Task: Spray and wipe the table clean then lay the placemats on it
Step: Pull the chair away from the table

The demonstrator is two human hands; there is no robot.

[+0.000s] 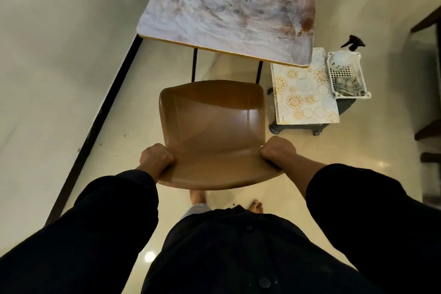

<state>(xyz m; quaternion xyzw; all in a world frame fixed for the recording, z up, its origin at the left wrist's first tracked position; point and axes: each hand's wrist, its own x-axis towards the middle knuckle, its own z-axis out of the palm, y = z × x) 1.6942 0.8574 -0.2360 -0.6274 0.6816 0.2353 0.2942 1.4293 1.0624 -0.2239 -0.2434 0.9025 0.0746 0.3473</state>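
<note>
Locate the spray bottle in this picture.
The spray bottle stands in a white basket at the head view's right, beside the placemats.

Single head-worn view, wide-angle, looking steeply down and forward. The chair (212, 131) lies close below centre; the counter (229, 7) lies beyond it, the floor (381, 150) around it.

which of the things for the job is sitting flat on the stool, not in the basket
The floral placemats. The spray bottle and checked cloth sit inside the white basket beside them.
</note>
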